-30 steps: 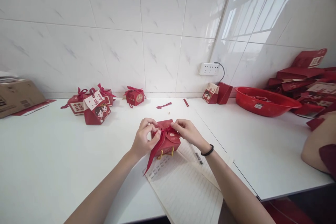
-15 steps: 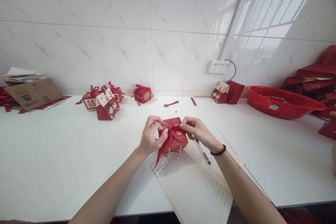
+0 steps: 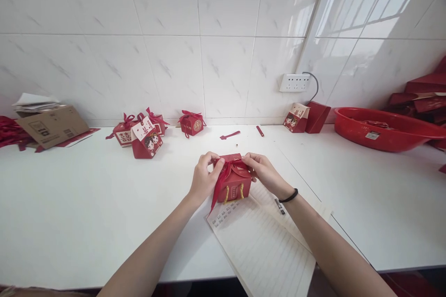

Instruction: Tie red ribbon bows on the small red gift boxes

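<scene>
A small red gift box [image 3: 235,185] with gold cord handles stands before me at the top of an open lined notebook [image 3: 268,236]. A red ribbon [image 3: 218,188] runs across its top, one tail hanging down the left front corner. My left hand [image 3: 208,175] pinches the ribbon between thumb and fingers at the box's upper left. On the other side my right hand [image 3: 262,171] is closed on the ribbon at the upper right, some fingertips hidden behind the box. A black band circles the right wrist.
Several finished-looking red boxes [image 3: 147,141] stand at the back left, near a cardboard carton [image 3: 52,125]. Red strips [image 3: 230,135] lie by the wall. A pen [image 3: 279,206] rests on the notebook. At the right are two red boxes [image 3: 296,118], a red basin [image 3: 386,137] and a socket strip [image 3: 294,83].
The box now sits tipped more upright, its front face and gold handles showing more. Both hands have shifted slightly, still pinching the ribbon. The view has turned slightly left.
</scene>
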